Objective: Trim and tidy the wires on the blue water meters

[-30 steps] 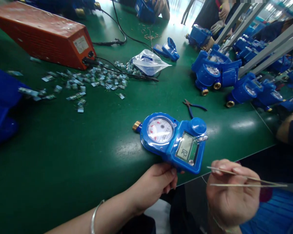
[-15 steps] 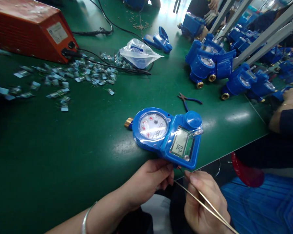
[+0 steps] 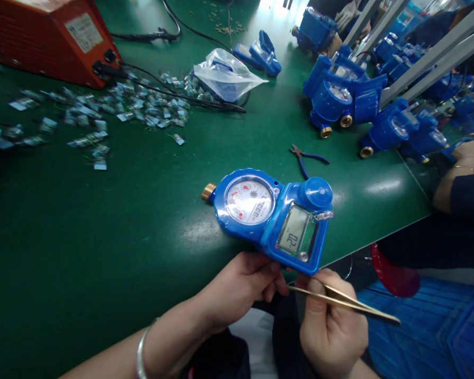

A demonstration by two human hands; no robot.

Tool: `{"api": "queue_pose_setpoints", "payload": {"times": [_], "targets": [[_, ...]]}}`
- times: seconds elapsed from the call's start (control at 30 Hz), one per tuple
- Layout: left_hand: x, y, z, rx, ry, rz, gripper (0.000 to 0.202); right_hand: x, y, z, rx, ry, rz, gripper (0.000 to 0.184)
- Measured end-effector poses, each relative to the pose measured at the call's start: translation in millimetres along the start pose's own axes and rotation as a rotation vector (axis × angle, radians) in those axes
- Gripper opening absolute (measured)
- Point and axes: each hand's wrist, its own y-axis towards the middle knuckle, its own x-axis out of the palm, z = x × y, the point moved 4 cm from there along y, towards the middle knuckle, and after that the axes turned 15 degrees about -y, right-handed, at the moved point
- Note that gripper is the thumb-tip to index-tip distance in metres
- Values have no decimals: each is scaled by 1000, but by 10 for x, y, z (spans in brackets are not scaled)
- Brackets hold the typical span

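A blue water meter [image 3: 237,231] lies near the table's front edge, with a round dial on its left part and a lit display reading 20 on its right part. Under its lower edge, the fingers of my left hand [image 3: 240,287] are pressed together; whatever they pinch is hidden. My right hand [image 3: 332,326] is closed around brass-coloured tweezers [image 3: 363,307] just below the display end of the meter. Their tips point left, close to my left fingertips. A pair of blue-handled cutting pliers [image 3: 302,156] rests behind the meter.
An orange machine [image 3: 47,42] with black cables stands at the back left. Near it are many small circuit pieces [image 3: 142,102] and a plastic bag [image 3: 227,79]. Several blue meters [image 3: 332,97] stand at right, by grey metal bars. Another person's arm [image 3: 454,173] is at far right.
The tweezers have shifted in my right hand and now lie flatter, their joined end further up. My right hand has moved closer under the meter. My left hand stays nearly in place.
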Motion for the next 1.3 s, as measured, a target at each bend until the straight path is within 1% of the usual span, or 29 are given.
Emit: {"api": "queue_pose_setpoints", "payload": {"times": [0.07, 0.13, 0.2, 0.27, 0.33, 0.4, 0.43, 0.53, 0.63, 0.73, 0.8, 0.87, 1.0, 1.1, 1.23, 1.3], "targets": [[14, 9, 10, -2, 8, 6, 30, 42, -51, 122, 177, 162, -36, 12], [32, 16, 25, 0, 17, -5, 29, 94, -90, 233, 370, 379, -56, 11], [48, 20, 34, -1, 20, -27, 29, 156, -109, 304, 519, 566, -67, 10], [51, 19, 34, 1, 17, -30, 28, 226, -113, 330, 606, 701, -89, 7], [49, 14, 29, 2, -12, -15, 24, 306, -119, 312, 638, 832, -145, 7], [51, 7, 25, 2, -33, -4, 23, 356, -135, 276, 632, 921, -177, 9], [53, 4, 24, -1, -30, -1, 24, 359, -145, 264, 620, 926, -164, 9], [54, 0, 36, -12, -1, 3, 26, 273, -159, 253, 534, 811, -24, 8], [44, 5, 48, -32, -6, -15, 27, 150, -139, 232, 350, 650, 131, 9], [30, 10, 30, -65, -36, -40, 29, 105, -123, 217, 217, 528, 212, 13], [24, 8, 7, -75, -82, -42, 29, 121, -125, 223, 198, 491, 222, 14], [23, 1, -10, -81, -125, -29, 28, 146, -136, 235, 209, 478, 220, 13], [40, -21, -11, -109, -227, -14, 26, 176, -158, 259, 268, 503, 205, 12], [52, -26, 3, -119, -318, -32, 23, 182, -154, 242, 285, 539, 167, 11], [48, -18, 4, -123, -376, -46, 21, 180, -115, 166, 201, 590, 96, 9], [52, -16, 7, -126, -379, -56, 20, 158, -95, 154, 164, 579, 123, 9]]}}
